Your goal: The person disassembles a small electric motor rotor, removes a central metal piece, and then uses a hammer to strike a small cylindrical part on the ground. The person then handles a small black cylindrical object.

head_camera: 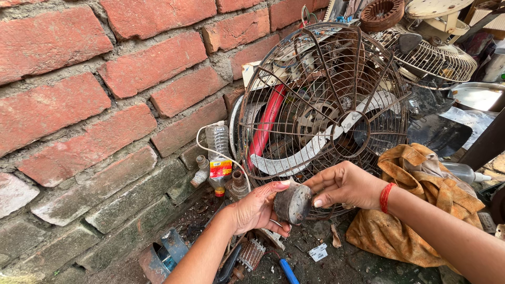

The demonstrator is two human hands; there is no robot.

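My left hand (256,209) and my right hand (344,184) together hold a small round dark metal part (292,204), grimy and drum-shaped, low in the middle of the view. The left hand cups it from the left and below. The right hand grips its upper right edge with fingertips; a red thread band circles that wrist. Just behind the hands stands a rusty round wire fan guard (323,100) leaning against other fan parts.
A red brick wall (105,100) fills the left. At its foot stand a clear plastic bottle (218,152) and a white cable. An orange-brown cloth (415,205) lies at right. A blue-handled tool (288,271) and metal scraps litter the ground. More fan guards pile at top right.
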